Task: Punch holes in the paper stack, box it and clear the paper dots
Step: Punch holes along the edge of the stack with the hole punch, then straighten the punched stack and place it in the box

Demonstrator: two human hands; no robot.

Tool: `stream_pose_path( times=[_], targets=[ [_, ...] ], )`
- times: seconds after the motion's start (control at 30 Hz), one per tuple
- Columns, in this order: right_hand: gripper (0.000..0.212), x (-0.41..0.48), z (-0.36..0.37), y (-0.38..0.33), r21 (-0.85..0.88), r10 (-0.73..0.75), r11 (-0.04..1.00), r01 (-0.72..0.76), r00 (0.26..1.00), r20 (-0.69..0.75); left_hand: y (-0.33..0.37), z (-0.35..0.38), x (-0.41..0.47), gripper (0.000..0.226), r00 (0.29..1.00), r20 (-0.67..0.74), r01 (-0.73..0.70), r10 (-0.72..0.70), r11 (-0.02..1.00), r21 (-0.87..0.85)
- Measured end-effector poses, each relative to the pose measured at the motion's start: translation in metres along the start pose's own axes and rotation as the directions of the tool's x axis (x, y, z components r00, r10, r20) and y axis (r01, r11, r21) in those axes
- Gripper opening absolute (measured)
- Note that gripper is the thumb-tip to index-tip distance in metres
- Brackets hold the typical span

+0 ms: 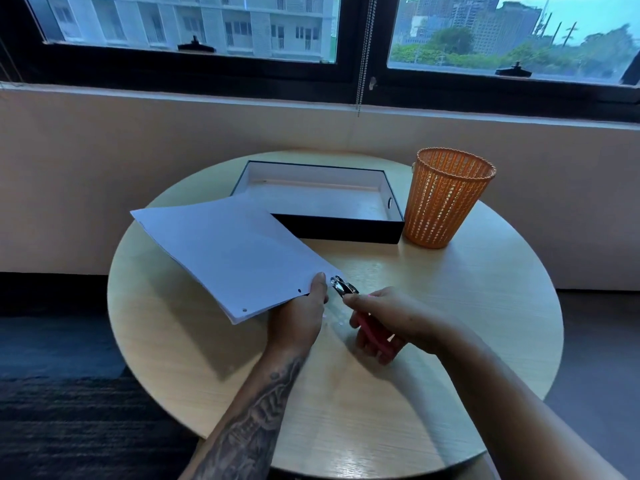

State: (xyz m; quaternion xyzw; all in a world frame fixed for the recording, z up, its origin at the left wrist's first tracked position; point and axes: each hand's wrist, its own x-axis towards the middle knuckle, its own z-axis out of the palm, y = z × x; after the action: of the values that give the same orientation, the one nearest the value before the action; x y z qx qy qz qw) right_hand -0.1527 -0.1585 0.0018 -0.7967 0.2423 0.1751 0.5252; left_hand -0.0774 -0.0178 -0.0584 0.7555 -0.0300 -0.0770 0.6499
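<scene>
My left hand (pixel 304 313) holds a white paper stack (pixel 228 254) by its near right corner, lifted and tilted above the round table. Two punched holes show along the stack's near edge. My right hand (pixel 384 320) grips a hole punch (pixel 346 289) with red handles and a metal head, the head right beside the stack's corner. Small white paper dots (pixel 334 318) lie on the table between my hands. An open black box (pixel 346 226) with a white inside stands behind the stack.
An orange mesh waste basket (pixel 448 199) stands at the right of the box. The round wooden table (pixel 467 306) sits against a wall under a window; dark carpet lies to the left.
</scene>
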Motion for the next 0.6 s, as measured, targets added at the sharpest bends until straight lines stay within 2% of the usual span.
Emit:
stream_pose_path(
  times=[0.13,0.23,0.37,0.5,0.53,0.57,0.6],
  targets=[
    [0.044,-0.002,-0.016,0.007,0.022,-0.015,1.0,0.017,0.997,-0.08,0.013,-0.01,0.001,0.045,0.996,0.005,-0.09,0.09,0.995,0.051],
    [0.04,0.009,-0.025,0.023,-0.177,-0.076,0.984,0.023,0.951,-0.301,0.026,-0.018,-0.002,0.041,0.986,0.035,-0.161,0.161,0.987,-0.006],
    [0.036,0.011,-0.025,0.041,-0.587,-0.231,0.801,-0.116,0.845,-0.482,0.037,-0.026,-0.002,0.036,0.948,0.131,-0.29,0.289,0.957,-0.012],
    [0.047,0.015,-0.025,0.048,-0.72,-0.246,0.659,-0.216,0.843,-0.478,0.047,-0.03,-0.006,0.034,0.906,0.244,-0.365,0.346,0.93,0.037],
    [0.054,0.017,-0.029,0.048,-0.704,-0.246,0.678,-0.213,0.836,-0.49,0.049,-0.03,-0.008,0.033,0.896,0.265,-0.379,0.355,0.924,0.044],
    [0.062,0.017,-0.032,0.046,-0.648,-0.255,0.742,-0.171,0.822,-0.509,0.051,-0.03,-0.01,0.033,0.888,0.288,-0.388,0.357,0.92,0.057],
    [0.07,0.017,-0.035,0.041,-0.541,-0.279,0.838,-0.067,0.8,-0.531,0.054,-0.029,-0.013,0.032,0.879,0.314,-0.399,0.36,0.915,0.067]
  ],
)
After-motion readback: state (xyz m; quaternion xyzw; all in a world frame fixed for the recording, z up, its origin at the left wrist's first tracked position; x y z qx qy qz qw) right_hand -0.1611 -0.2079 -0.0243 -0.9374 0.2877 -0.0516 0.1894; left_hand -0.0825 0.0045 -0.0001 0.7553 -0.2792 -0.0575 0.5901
